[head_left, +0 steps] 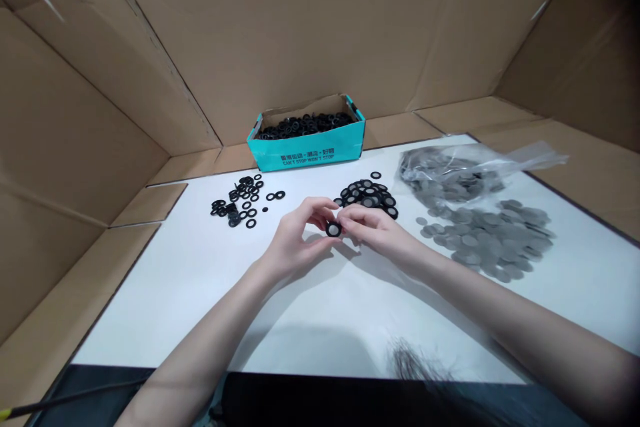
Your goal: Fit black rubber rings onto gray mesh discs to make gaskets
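Observation:
My left hand [296,240] and my right hand [371,229] meet above the middle of the white table [310,307]. Both pinch one small black ring [333,229] that has a grey disc set in it. Just behind my right hand lies a pile of black rings fitted with grey discs [369,195]. A scatter of plain black rings [241,201] lies to the left of my left hand. Loose grey mesh discs [493,235] are heaped to the right of my right hand.
A teal cardboard box [310,150] full of black rings stands at the back of the table. A clear plastic bag [457,170] with more grey discs lies at the back right. Brown cardboard walls [300,27] surround the table on three sides.

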Demonstrator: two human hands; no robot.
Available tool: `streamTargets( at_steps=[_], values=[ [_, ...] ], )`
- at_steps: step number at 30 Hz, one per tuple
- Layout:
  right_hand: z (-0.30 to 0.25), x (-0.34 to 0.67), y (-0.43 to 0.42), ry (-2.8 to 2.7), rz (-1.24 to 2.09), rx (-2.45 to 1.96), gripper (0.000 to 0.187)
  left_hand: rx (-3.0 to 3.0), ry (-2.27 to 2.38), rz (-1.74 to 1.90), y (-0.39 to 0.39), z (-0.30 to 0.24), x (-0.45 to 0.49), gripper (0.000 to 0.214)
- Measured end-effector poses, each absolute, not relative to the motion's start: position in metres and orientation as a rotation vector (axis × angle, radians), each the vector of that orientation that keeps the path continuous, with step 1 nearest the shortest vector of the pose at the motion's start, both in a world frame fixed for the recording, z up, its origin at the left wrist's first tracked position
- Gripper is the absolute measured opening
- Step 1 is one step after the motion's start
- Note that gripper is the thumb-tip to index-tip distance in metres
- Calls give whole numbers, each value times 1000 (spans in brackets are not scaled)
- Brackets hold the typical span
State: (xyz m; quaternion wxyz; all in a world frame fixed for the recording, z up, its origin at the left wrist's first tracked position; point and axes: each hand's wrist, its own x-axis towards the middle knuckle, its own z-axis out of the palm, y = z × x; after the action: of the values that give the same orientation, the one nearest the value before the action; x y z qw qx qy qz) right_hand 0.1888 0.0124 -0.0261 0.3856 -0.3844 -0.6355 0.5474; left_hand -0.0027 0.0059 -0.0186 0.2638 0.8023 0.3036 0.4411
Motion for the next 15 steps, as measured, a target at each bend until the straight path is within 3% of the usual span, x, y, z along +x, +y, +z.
streamTargets(
  at_steps=[7,12,15],
  values=[
    [-23,191,11,-1474,1652,-989,34,2267,807,1188,6,-16,-5,44],
    [-30,191,14,-1540,1645,-966,40,2272,807,1047,4,-13,-7,41],
    [-31,190,15,-1567,1626,-955,34,2286,815,1065,4,-13,-7,40]
  ],
)
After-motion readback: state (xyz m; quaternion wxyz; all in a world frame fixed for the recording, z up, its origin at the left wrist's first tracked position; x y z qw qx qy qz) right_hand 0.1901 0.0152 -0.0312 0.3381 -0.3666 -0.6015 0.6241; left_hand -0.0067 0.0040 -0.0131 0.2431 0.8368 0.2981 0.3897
